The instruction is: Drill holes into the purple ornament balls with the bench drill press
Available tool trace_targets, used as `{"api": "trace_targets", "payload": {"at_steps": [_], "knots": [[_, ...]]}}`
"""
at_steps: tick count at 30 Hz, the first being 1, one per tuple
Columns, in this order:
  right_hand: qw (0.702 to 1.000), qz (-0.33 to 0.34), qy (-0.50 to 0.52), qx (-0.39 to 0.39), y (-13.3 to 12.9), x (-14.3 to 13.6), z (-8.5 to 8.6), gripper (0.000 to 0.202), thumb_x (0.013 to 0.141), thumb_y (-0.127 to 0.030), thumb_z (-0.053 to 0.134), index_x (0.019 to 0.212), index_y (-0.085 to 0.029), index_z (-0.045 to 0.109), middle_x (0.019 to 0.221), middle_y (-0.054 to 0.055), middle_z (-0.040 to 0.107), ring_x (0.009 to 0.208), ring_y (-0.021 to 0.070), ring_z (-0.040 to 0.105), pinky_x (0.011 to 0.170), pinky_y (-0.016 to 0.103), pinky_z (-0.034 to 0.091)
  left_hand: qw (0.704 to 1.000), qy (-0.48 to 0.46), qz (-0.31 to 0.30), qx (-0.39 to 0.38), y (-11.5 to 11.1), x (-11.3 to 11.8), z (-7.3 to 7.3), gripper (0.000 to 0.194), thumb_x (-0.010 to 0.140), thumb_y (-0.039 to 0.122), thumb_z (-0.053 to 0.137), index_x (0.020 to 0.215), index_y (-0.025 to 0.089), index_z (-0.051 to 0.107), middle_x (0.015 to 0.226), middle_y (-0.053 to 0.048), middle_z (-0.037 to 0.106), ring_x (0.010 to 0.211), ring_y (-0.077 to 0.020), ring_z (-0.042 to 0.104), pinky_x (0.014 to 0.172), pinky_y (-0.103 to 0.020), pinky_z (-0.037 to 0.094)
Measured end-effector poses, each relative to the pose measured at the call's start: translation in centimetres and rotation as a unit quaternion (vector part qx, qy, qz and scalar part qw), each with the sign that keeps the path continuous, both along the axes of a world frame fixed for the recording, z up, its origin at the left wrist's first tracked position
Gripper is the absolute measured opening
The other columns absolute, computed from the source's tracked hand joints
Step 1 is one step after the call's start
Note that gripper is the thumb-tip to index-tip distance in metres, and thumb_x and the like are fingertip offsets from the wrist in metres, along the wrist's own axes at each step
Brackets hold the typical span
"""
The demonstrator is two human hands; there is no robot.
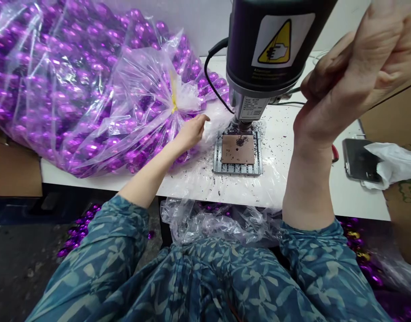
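My left hand (193, 130) is beside the gathered neck of a clear plastic bag (148, 85) full of shiny purple balls. Its fingers are curled, and what they hold, if anything, is hidden. My right hand (356, 71) is raised and closed at the right of a black drill press (272, 49). A thin lever (294, 90) runs from the drill's head into that fist. Under the drill's chuck (245, 125), a brown square plate (238, 154) with a small dark hole lies on the slotted metal base (237, 169). Dark shavings are scattered over both.
A yellow tie (173, 100) closes the bag. Right on the white table (346, 197) lie a dark phone (360, 158) and crumpled white tissue (398, 163). Cardboard boxes (15, 170) flank the table. Clear plastic (222, 221) hangs at the front edge; purple balls (78, 228) lie below.
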State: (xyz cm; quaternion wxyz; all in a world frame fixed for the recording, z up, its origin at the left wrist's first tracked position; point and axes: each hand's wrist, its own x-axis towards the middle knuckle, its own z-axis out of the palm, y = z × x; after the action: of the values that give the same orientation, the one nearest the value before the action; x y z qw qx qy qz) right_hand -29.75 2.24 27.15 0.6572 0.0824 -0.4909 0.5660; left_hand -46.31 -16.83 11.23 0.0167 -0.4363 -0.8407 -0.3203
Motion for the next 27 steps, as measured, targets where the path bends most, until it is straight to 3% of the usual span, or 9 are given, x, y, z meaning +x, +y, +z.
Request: {"api": "trace_targets", "payload": {"at_steps": [2, 4, 7, 11, 15, 19, 21, 23, 27], "knots": [[1.0, 0.002, 0.007, -0.001, -0.1, 0.1, -0.1, 0.036, 0.094, -0.022, 0.061, 0.069, -0.022, 0.035, 0.046, -0.011, 0.029, 0.037, 0.0014, 0.024, 0.042, 0.024, 0.011, 0.996, 0.022, 0.061, -0.062, 1.3, -3.4, -0.6, 0.012, 0.084, 0.016, 0.065, 0.092, 0.019, 0.073, 0.107, -0.018, 0.074, 0.116, -0.0403, 0.067, 0.107, -0.063, 0.054], [1.0, 0.007, 0.0, 0.004, -0.1, 0.2, -0.1, 0.038, 0.089, -0.034, 0.067, 0.07, -0.023, 0.037, 0.047, -0.011, 0.03, 0.038, 0.0019, 0.025, 0.043, 0.025, 0.012, 0.99, 0.034, 0.095, -0.098, 1.9, -5.3, -1.5, 0.004, 0.077, 0.02, 0.073, 0.08, 0.018, 0.07, 0.101, -0.019, 0.072, 0.121, -0.0464, 0.063, 0.11, -0.07, 0.049], [1.0, 0.004, -0.016, 0.016, 0.1, 0.6, -0.3, 0.041, 0.08, -0.049, 0.068, 0.069, -0.022, 0.038, 0.048, -0.01, 0.031, 0.039, 0.0016, 0.026, 0.045, 0.025, 0.014, 0.988, 0.032, 0.104, -0.113, 1.7, -6.1, -2.3, 0.011, 0.07, 0.022, 0.077, 0.072, 0.017, 0.067, 0.099, -0.019, 0.07, 0.122, -0.049, 0.061, 0.112, -0.075, 0.044], [0.999, -0.005, -0.026, 0.029, 0.3, 0.7, -0.5, 0.042, 0.085, -0.05, 0.065, 0.069, -0.021, 0.039, 0.048, -0.01, 0.033, 0.041, 0.0016, 0.027, 0.048, 0.025, 0.016, 0.99, 0.019, 0.085, -0.107, 0.7, -5.4, -1.3, 0.019, 0.068, 0.019, 0.079, 0.086, 0.018, 0.073, 0.109, -0.016, 0.07, 0.115, -0.0409, 0.067, 0.111, -0.063, 0.051], [0.999, 0.0, -0.003, 0.037, 0.4, 0.3, -0.8, 0.037, 0.092, -0.039, 0.063, 0.071, -0.021, 0.039, 0.051, -0.009, 0.034, 0.042, 0.0018, 0.029, 0.05, 0.024, 0.018, 0.998, 0.027, 0.037, 0.037, -1.1, -3.1, 1.3, 0.043, 0.084, 0.035, 0.081, 0.124, 0.024, 0.07, 0.123, -0.012, 0.073, 0.119, -0.0339, 0.068, 0.113, -0.052, 0.053], [1.0, -0.012, 0.003, 0.025, 0.5, 0.0, -0.8, 0.045, 0.084, -0.05, 0.068, 0.069, -0.022, 0.037, 0.049, -0.01, 0.032, 0.04, 0.0026, 0.027, 0.049, 0.026, 0.017, 0.987, 0.029, 0.04, 0.15, -2.7, 1.7, 3.1, 0.054, 0.089, 0.055, 0.082, 0.134, 0.029, 0.065, 0.132, -0.011, 0.073, 0.134, -0.037, 0.063, 0.116, -0.056, 0.051], [1.0, -0.017, 0.001, 0.024, 0.6, -0.2, -0.7, 0.048, 0.082, -0.054, 0.068, 0.068, -0.022, 0.036, 0.049, -0.01, 0.031, 0.04, 0.0027, 0.026, 0.048, 0.027, 0.016, 0.983, -0.01, 0.04, 0.179, -2.8, 4.5, 2.9, 0.054, 0.094, 0.06, 0.076, 0.138, 0.032, 0.063, 0.13, -0.011, 0.073, 0.13, -0.0361, 0.067, 0.108, -0.056, 0.056], [0.999, -0.021, 0.001, 0.031, 0.8, -0.2, -0.8, 0.051, 0.082, -0.056, 0.068, 0.068, -0.021, 0.034, 0.049, -0.01, 0.029, 0.039, 0.0021, 0.026, 0.046, 0.026, 0.015, 0.973, -0.106, 0.017, 0.202, -2.3, 6.9, 1.9, 0.048, 0.103, 0.062, 0.062, 0.143, 0.035, 0.059, 0.124, -0.011, 0.074, 0.118, -0.0307, 0.074, 0.096, -0.05, 0.063], [0.998, -0.03, -0.012, 0.048, 1.0, -0.1, -0.9, 0.052, 0.084, -0.06, 0.066, 0.069, -0.02, 0.036, 0.05, -0.01, 0.028, 0.039, 0.0011, 0.029, 0.043, 0.025, 0.015, 0.904, -0.359, -0.048, 0.225, -0.1, 9.4, -1.1, 0.046, 0.11, 0.064, 0.042, 0.137, 0.031, 0.061, 0.115, -0.013, 0.078, 0.098, -0.0254, 0.081, 0.084, -0.046, 0.068]]}}
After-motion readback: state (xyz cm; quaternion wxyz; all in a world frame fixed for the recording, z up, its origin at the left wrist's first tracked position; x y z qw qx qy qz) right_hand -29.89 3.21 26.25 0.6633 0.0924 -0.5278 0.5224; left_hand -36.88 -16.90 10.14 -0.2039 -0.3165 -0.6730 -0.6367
